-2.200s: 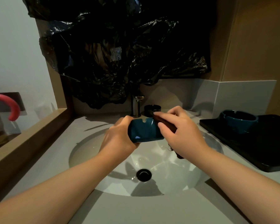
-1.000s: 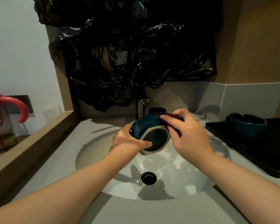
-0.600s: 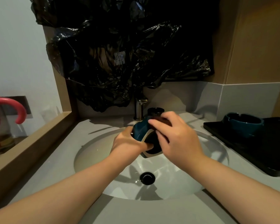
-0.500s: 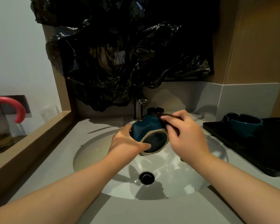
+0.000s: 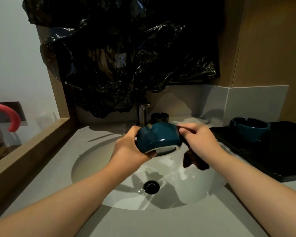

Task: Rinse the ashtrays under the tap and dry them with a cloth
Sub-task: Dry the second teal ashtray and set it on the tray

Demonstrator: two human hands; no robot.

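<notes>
A bathroom vanity, likely in a home or hotel. A white basin (image 5: 96, 170) with a drain (image 5: 151, 186) is sunk into the grey surface (image 5: 143, 223), behind it a chrome tap (image 5: 142, 115). Black plastic sheeting (image 5: 123, 53) covers the wall above.

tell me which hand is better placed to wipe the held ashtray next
Right, probably: the right hand grips the cloth beside the ashtray, while the left hand is occupied holding it over the sink.
</notes>
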